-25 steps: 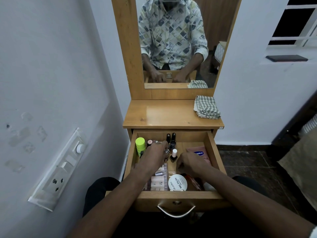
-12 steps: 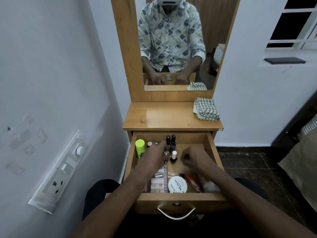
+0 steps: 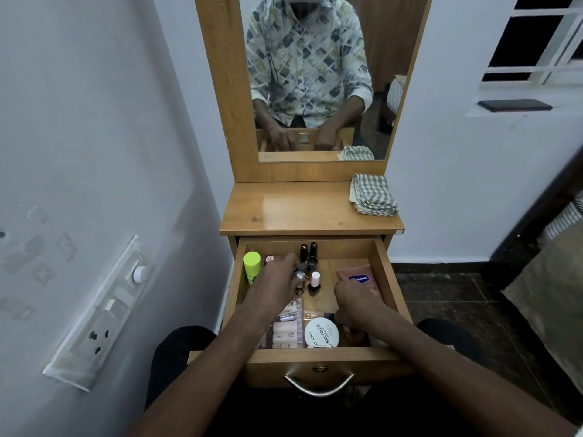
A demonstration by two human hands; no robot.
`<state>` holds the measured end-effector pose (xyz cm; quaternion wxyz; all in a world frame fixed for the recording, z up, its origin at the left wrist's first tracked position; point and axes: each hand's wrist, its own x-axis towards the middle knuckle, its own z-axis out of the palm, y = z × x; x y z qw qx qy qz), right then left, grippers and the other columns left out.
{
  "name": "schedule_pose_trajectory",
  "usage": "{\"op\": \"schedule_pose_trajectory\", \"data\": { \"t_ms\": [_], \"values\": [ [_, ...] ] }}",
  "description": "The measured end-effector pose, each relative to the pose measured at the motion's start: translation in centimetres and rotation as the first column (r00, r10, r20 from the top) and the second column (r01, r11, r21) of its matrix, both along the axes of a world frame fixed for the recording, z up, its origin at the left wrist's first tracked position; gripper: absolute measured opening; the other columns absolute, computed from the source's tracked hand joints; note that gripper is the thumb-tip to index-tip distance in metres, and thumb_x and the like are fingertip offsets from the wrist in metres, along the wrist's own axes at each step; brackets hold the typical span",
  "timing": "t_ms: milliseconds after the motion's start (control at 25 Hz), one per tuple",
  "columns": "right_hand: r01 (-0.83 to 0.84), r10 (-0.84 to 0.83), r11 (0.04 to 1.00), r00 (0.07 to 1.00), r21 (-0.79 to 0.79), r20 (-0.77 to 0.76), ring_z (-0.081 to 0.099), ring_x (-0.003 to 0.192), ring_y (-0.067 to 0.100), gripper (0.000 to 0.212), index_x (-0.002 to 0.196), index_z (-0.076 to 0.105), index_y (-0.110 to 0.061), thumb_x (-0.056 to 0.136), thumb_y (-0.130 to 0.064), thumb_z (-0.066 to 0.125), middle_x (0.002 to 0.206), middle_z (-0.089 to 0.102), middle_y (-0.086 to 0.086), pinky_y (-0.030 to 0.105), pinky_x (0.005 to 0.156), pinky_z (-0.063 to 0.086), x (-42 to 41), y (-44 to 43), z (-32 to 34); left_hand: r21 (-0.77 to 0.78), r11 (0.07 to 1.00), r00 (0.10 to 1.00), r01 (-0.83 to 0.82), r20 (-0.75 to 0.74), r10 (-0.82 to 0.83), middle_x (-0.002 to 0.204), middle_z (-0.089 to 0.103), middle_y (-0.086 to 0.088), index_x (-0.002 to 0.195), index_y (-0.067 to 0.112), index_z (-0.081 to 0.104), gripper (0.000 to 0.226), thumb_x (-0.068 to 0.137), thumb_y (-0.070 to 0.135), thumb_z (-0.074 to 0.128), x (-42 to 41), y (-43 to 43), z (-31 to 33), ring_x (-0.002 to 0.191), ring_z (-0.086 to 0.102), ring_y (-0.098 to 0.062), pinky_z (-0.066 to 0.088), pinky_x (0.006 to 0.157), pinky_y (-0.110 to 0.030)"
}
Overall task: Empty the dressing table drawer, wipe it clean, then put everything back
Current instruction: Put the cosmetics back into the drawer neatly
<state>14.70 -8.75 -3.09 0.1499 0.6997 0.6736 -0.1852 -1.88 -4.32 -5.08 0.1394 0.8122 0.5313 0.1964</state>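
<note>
The dressing table drawer (image 3: 318, 357) is pulled open and holds several cosmetics. A green-capped bottle (image 3: 251, 263) stands at the back left, with two black bottles (image 3: 303, 251) at the back middle. A pink-capped nail polish (image 3: 315, 280) stands mid-drawer, and a white round tub (image 3: 321, 334) lies at the front. My left hand (image 3: 277, 279) is inside, fingers curled around a small silver-capped bottle (image 3: 299, 275). My right hand (image 3: 356, 304) rests on the lower end of a pink tube (image 3: 356, 275), fingers curled down and hiding what they touch.
A folded checked cloth (image 3: 372, 198) lies at the right rear of the wooden table top (image 3: 293, 209), below the mirror (image 3: 315, 74). A wall with a switchboard (image 3: 104, 313) stands close on the left. My knees flank the drawer handle (image 3: 318, 386).
My right hand went toward the back of the drawer, then came back to the front right, uncovering the pink tube. My left hand stayed at the small bottles.
</note>
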Motion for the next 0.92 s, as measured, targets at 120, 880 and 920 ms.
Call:
{"op": "schedule_pose_trajectory", "data": {
  "t_ms": [120,880,920],
  "values": [
    [0.02,-0.019,1.0,1.0,0.024,-0.006,0.052,0.124,0.027,0.046,0.134,0.048,-0.006,0.091,-0.012,0.064,0.134,0.055,0.012,0.034,0.102,0.042,0.1,0.2,0.0,-0.002,1.0,1.0,-0.007,-0.01,0.007,0.097,0.067,-0.005,0.104,0.014,0.055,0.019,0.089,0.013,0.067,0.0,0.2,0.0,0.084,0.064,-0.024,0.051,0.067,-0.033],
    [0.132,-0.112,0.988,0.972,0.086,-0.207,0.065,0.099,0.02,0.027,0.115,0.062,-0.013,0.09,-0.019,0.067,0.113,0.065,0.007,0.031,0.089,0.055,1.2,-0.2,0.6,-0.033,0.999,0.995,-0.03,0.099,0.033,0.099,0.069,-0.002,0.103,0.014,0.06,0.018,0.087,0.008,0.066,-0.4,-0.6,1.3,0.089,0.063,-0.018,0.053,0.074,-0.035],
    [0.178,-0.136,0.975,0.95,0.133,-0.281,0.067,0.091,0.017,0.021,0.11,0.063,-0.014,0.09,-0.02,0.066,0.106,0.066,0.005,0.027,0.081,0.056,1.6,-0.1,0.9,-0.033,0.998,0.989,-0.048,0.135,0.052,0.097,0.069,-0.001,0.104,0.013,0.061,0.018,0.088,0.008,0.066,-0.7,-0.7,1.7,0.089,0.064,-0.017,0.054,0.074,-0.036]
  ]
}}
